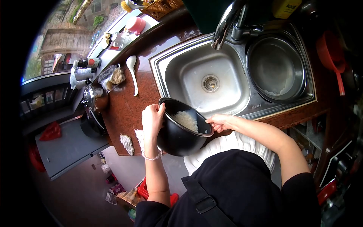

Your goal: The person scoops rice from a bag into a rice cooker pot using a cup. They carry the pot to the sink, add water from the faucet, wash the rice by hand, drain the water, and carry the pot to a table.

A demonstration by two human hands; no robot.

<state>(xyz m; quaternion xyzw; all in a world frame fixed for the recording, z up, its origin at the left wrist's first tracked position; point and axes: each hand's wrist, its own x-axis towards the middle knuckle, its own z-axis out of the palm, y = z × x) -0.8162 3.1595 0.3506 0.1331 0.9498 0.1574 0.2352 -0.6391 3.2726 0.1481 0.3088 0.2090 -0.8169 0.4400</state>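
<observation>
Both hands grip the rim of a black rice cooker inner pot [180, 142], tilted toward the sink. White rice [186, 120] lies inside it, against the lower wall. My left hand [152, 119] is closed on the rim at the left side, its thumb near the top edge. On the right side, my right hand [220, 123] pinches the rim with its fingers. The pot is held at the counter's front edge, just before the steel sink [204, 79].
A chrome faucet [224, 32] reaches over the basin. The right basin holds a round metal pan [276, 68]. A white spoon [132, 73], a plastic bag [112, 78] and crumpled cloths [127, 144] lie on the brown counter [121, 109]. A red ladle [332, 55] is at far right.
</observation>
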